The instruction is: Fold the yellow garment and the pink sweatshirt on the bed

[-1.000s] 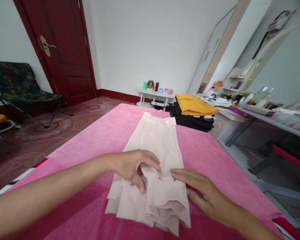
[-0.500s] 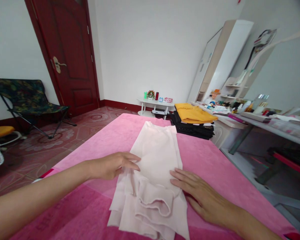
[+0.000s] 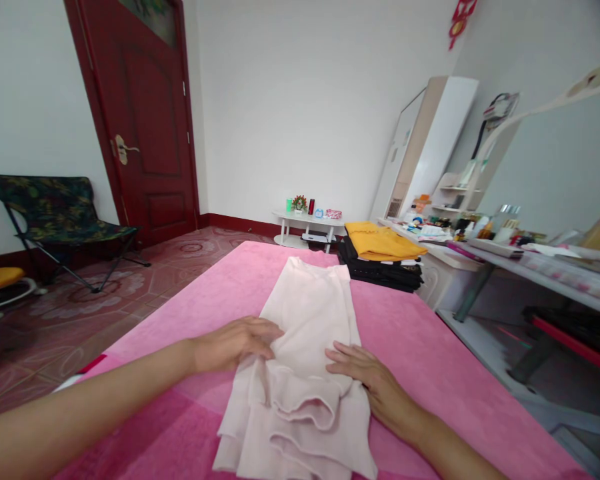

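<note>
A pale pink garment [image 3: 307, 313] lies lengthwise on the pink bed cover [image 3: 410, 333], its ruffled hem bunched up near me. My left hand [image 3: 237, 341] rests on the garment's left edge, fingers curled over a fold of the cloth. My right hand [image 3: 363, 373] lies flat on the garment's right side, fingers stretched out and pressing the fabric down. Both hands sit about level with each other across the middle of the garment.
A stack of folded clothes, yellow [image 3: 380, 241] on black [image 3: 380, 270], sits at the bed's far right corner. A cluttered desk [image 3: 505, 250] runs along the right. A small white table [image 3: 307, 223], a red door [image 3: 145, 120] and a folding chair [image 3: 55, 213] stand beyond.
My left hand let go of the lifted ruffle and slid to the garment's left edge. My right hand moved slightly inward onto the cloth. The camera view tilted upward.
</note>
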`<action>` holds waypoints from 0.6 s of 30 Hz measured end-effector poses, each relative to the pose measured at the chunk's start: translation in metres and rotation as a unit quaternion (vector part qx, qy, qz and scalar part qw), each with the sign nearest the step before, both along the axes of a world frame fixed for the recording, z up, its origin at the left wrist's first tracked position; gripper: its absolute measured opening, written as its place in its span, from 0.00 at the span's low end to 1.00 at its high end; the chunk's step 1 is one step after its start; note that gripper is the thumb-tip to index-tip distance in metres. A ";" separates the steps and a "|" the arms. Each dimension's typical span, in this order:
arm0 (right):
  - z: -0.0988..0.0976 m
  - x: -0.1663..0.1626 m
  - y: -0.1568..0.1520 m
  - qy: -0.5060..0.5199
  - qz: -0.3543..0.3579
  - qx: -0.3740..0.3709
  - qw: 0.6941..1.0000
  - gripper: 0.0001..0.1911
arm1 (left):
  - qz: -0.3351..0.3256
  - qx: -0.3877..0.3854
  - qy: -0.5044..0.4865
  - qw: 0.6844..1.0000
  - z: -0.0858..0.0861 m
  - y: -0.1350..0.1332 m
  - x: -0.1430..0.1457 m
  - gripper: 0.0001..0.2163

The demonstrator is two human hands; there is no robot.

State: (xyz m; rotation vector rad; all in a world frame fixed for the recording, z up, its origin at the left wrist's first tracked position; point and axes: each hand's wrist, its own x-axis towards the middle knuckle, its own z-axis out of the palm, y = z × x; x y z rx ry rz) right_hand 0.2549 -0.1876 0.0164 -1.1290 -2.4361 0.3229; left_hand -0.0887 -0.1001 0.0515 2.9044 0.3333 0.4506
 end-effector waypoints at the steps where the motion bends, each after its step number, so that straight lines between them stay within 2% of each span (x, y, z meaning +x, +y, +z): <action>1: -0.001 0.001 0.000 0.005 0.002 -0.001 1.000 0.17 | -0.008 0.009 0.010 1.000 0.004 -0.002 -0.003 0.14; 7: -0.008 0.002 0.002 0.037 0.003 -0.007 0.999 0.17 | -0.039 0.005 0.037 0.999 0.016 -0.003 -0.012 0.14; 10: -0.006 0.001 0.000 0.033 -0.002 -0.016 0.999 0.17 | -0.047 0.000 0.047 0.998 0.015 -0.004 -0.015 0.15; 15: -0.002 0.001 -0.003 0.027 0.001 -0.017 0.999 0.18 | -0.012 0.040 0.108 0.993 0.010 -0.009 -0.031 0.21; 18: -0.006 0.001 0.000 0.041 0.010 -0.009 0.999 0.19 | -0.013 0.062 0.088 0.994 0.006 -0.012 -0.029 0.19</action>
